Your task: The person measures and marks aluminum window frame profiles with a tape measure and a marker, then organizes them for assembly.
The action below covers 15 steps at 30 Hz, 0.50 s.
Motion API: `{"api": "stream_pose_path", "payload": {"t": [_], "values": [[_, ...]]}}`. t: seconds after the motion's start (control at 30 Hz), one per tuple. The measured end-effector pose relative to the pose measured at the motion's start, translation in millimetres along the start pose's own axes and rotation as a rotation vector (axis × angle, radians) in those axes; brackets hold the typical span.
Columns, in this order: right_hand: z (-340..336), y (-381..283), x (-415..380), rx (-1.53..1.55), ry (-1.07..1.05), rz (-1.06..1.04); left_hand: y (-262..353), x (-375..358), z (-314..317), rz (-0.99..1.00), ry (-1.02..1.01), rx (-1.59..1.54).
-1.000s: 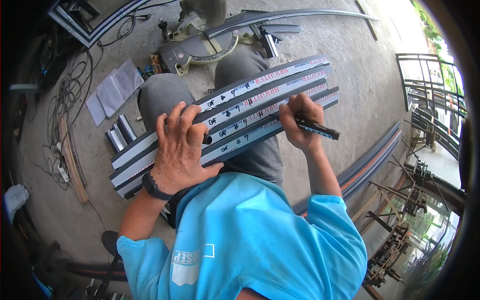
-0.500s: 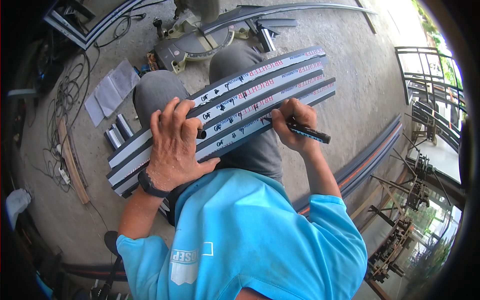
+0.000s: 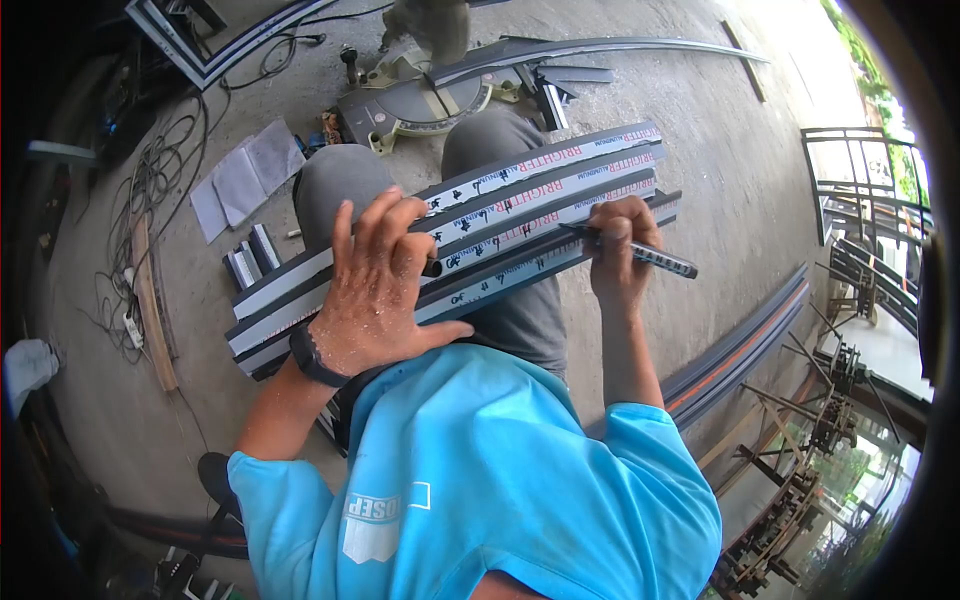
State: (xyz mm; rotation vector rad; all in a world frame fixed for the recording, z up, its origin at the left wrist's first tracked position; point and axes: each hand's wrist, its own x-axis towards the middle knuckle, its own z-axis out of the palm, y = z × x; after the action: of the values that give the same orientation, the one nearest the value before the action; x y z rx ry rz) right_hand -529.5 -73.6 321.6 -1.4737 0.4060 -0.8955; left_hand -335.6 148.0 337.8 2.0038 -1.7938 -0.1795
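Several dark grey aluminum profiles (image 3: 560, 196) lie side by side across my lap, with white protective strips lettered in red and black and handwritten black marks. My left hand (image 3: 375, 275) presses down on them, fingers bent over the strips and thumb stretched out to the side. A black marker cap (image 3: 432, 268) sticks out from beneath its index finger. My right hand (image 3: 625, 250) grips a black marker pen (image 3: 665, 262) towards the right end of the profiles. The pen's tip points left, just over the lower strips; whether it touches cannot be made out.
A miter saw (image 3: 415, 105) stands on the floor beyond my knees. Papers (image 3: 245, 175), short profile offcuts (image 3: 250, 255), a wooden strip (image 3: 150, 300) and tangled cable (image 3: 150, 190) lie to the left. Long profiles (image 3: 745, 340) rest on the floor at right, near metal frames (image 3: 860, 185).
My right hand has shifted slightly right and the pen tip has moved off its former spot, now pointing left. My left hand stays on the profiles. The whole view has shifted a little.
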Motion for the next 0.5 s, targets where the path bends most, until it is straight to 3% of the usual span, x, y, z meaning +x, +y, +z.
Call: {"api": "stream_pose_path", "payload": {"t": [0.17, 0.27, 0.37, 0.47, 0.5], "values": [[29.9, -8.6, -2.3, 0.193, -0.254, 0.04, 10.1, 31.2, -25.8, 0.086, -0.012, 0.05], [38.0, -17.9, -5.2, 0.168, -0.222, 0.075, 15.6, 45.7, -34.1, 0.129, -0.044, 0.069], [33.7, -19.4, -8.1, 0.041, -0.236, 0.132, 22.9, 50.7, -29.7, 0.209, 0.061, 0.017], [33.6, -16.4, -14.4, 0.016, -0.202, 0.093, 38.6, 50.9, -26.4, 0.234, 0.07, -0.181], [41.5, -3.0, -18.2, 0.118, -0.112, 0.052, 42.9, 52.5, -26.0, 0.178, 0.012, -0.416]]}}
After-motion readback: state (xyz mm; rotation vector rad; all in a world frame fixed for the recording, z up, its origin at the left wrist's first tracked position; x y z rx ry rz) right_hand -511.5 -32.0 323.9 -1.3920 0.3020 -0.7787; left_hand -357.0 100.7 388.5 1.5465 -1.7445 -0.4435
